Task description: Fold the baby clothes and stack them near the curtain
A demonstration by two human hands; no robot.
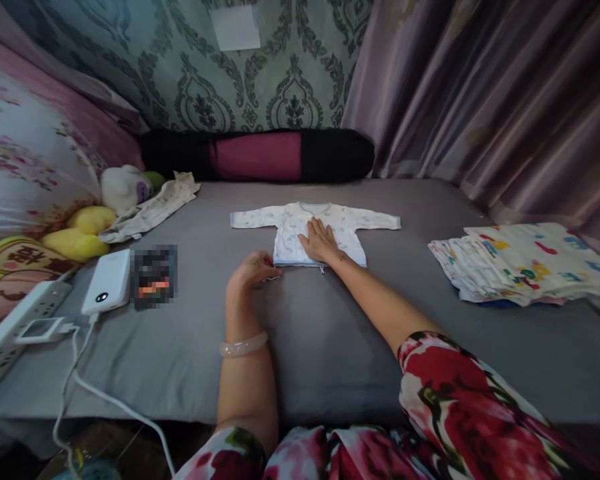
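A small white baby shirt with pale blue trim and a faint print lies spread on the grey sheet, both sleeves stretched out sideways. My right hand rests flat on its front, fingers extended. At the lower left corner of the hem, my left hand has thumb and fingers pinched together, with a thin white tie string at the fingertips. Another short tie hangs from the hem near my right wrist.
A stack of folded printed cloths lies on the right. Left are a white power bank, a power strip, a blurred dark item, plush toys and a crumpled garment. A black-and-maroon bolster lines the back.
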